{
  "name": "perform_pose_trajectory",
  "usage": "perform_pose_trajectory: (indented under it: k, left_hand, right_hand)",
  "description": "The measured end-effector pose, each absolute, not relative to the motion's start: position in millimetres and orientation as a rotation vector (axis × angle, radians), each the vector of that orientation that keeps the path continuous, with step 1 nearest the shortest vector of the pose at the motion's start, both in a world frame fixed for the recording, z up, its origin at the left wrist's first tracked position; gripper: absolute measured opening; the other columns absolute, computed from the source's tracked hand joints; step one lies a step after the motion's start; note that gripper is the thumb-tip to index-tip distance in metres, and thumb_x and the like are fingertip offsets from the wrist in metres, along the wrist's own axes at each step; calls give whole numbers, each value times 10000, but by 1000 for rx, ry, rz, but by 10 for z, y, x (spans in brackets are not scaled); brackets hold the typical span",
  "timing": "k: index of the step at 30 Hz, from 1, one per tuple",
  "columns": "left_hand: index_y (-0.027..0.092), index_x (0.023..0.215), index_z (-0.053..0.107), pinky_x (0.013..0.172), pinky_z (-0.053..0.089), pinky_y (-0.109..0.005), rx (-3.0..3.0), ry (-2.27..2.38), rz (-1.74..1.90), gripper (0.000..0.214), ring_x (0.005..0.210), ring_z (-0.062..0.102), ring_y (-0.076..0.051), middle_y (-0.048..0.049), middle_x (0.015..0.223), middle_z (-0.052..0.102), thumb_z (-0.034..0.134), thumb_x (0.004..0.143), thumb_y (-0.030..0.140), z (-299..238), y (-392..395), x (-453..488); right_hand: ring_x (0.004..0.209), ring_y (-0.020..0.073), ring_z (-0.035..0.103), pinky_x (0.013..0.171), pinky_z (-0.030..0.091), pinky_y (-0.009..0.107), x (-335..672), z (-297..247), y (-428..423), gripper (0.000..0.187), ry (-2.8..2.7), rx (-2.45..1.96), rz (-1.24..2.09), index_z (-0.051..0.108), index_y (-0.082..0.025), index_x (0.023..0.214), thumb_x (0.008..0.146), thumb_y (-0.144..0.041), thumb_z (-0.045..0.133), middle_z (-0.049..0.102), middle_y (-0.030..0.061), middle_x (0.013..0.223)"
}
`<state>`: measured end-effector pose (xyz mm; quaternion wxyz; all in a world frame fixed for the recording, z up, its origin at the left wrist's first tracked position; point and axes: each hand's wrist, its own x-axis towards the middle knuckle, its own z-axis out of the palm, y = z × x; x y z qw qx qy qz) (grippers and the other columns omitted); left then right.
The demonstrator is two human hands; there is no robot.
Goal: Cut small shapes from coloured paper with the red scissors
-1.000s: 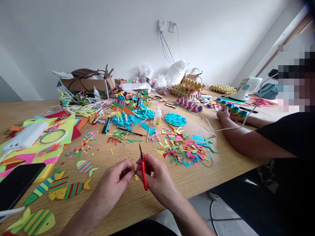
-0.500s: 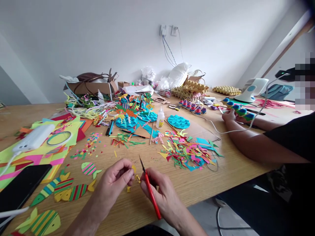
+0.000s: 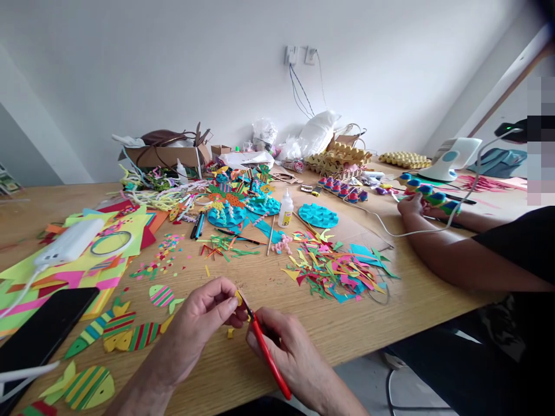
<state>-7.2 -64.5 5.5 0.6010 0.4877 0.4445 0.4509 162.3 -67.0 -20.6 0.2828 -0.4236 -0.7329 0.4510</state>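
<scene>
My left hand (image 3: 211, 316) pinches a small piece of yellow paper (image 3: 238, 297) between thumb and fingers. Red-handled scissors (image 3: 267, 352) are held in my right hand (image 3: 289, 345), their dark blades reaching up to the yellow paper. My right fingers are partly hidden behind the handle. Below, on the table, lies a small yellow scrap (image 3: 230, 333). Left of my left hand are several striped paper fish, among them a pink-and-green one (image 3: 161, 296), a red-and-yellow one (image 3: 144, 336) and a large yellow-green one (image 3: 90, 388).
Colourful paper scraps (image 3: 338, 266) lie ahead to the right, near a glue bottle (image 3: 286, 209) and blue egg-carton pieces (image 3: 318, 215). A black phone (image 3: 47, 341) and a white power strip (image 3: 71, 245) are at left. At right, a co-worker's hand (image 3: 410, 203) holds a painted egg-carton strip (image 3: 429, 193).
The scissors' blades have moved left and now meet the yellow paper in my left hand. The view has shifted slightly, moving the scene a little to the right.
</scene>
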Motion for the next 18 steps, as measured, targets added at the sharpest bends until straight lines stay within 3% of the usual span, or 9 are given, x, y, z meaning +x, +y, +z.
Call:
perform_pose_trajectory:
  k: [18]
  left_hand:
    - [165, 697, 603, 646, 502, -263, 1136, 1061, 1051, 100, 660, 606, -148, 6, 658, 646, 617, 758, 243, 57, -628, -63]
  right_hand:
    - [500, 72, 239, 436, 187, 200, 1606, -295, -658, 332, -1900, -1119, 1227, 396, -176, 581, 844, -356, 488, 263, -68, 535]
